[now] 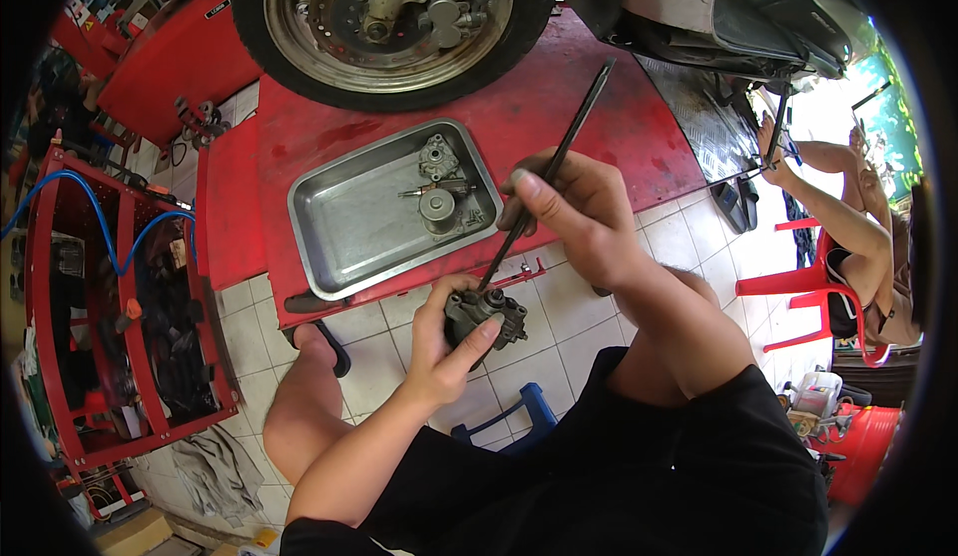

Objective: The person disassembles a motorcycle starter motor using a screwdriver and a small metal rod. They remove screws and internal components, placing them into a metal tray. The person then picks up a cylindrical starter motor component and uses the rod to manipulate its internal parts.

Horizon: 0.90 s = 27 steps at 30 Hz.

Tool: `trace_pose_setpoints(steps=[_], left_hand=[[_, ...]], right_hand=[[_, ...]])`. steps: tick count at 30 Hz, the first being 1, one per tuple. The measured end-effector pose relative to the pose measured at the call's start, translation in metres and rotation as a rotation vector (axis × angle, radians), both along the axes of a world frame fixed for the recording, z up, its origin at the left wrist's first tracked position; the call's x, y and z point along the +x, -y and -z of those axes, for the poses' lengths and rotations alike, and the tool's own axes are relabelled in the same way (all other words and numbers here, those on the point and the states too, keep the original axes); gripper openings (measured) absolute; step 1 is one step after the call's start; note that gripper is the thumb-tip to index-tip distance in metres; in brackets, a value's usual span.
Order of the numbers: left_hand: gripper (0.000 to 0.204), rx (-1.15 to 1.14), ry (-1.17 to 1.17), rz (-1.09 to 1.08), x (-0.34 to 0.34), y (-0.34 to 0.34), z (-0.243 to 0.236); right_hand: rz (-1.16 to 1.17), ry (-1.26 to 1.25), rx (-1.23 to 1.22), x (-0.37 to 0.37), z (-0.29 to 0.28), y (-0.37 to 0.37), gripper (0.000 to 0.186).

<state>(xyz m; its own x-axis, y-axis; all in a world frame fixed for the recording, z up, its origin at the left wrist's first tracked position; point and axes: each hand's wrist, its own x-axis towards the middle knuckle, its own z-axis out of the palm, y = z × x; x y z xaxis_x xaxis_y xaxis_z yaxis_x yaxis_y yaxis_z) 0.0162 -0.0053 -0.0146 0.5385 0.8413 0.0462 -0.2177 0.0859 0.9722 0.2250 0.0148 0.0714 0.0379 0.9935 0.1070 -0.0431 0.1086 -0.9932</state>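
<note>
My left hand point(439, 346) is closed around a dark, grimy metal motorcycle part point(489, 318) with several ports and bosses, like a carburetor body. It is held just in front of the red stand's near edge. My right hand point(584, 217) grips a long, thin dark rod point(579, 117) between thumb and fingers. The rod slants from upper right to lower left, its lower end reaching the metal part; my left fingers partly hide where they meet. Beyond my hands, a shallow metal tray point(344, 242) carries a round-capped metal part point(437, 207), a smaller metal housing point(437, 160) and small screws point(472, 220).
A motorcycle's front wheel point(394, 82) stands on the red stand point(639, 137) beyond the tray. To the left is a red shelf cart point(130, 316) with a blue hose point(105, 232). A blue stool point(529, 411) is beneath me. At right, a person point(858, 197) sits on a red chair point(798, 286).
</note>
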Motion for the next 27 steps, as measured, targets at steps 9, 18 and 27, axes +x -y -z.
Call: trace_pose_setpoints(steps=[9, 18, 27], left_hand=[[0.041, 0.028, 0.025, -0.032, 0.002, 0.000, 0.000], [0.039, 0.027, 0.019, -0.016, 0.000, -0.001, -0.001], [0.039, 0.030, 0.029, -0.009, -0.001, -0.003, -0.002]], right_hand=[[0.021, 0.124, 0.036, 0.002, 0.003, 0.001, 0.029], [0.067, 0.205, 0.062, 0.002, 0.000, 0.001, 0.028], [0.093, 0.155, 0.082, 0.000, 0.000, 0.000, 0.028]])
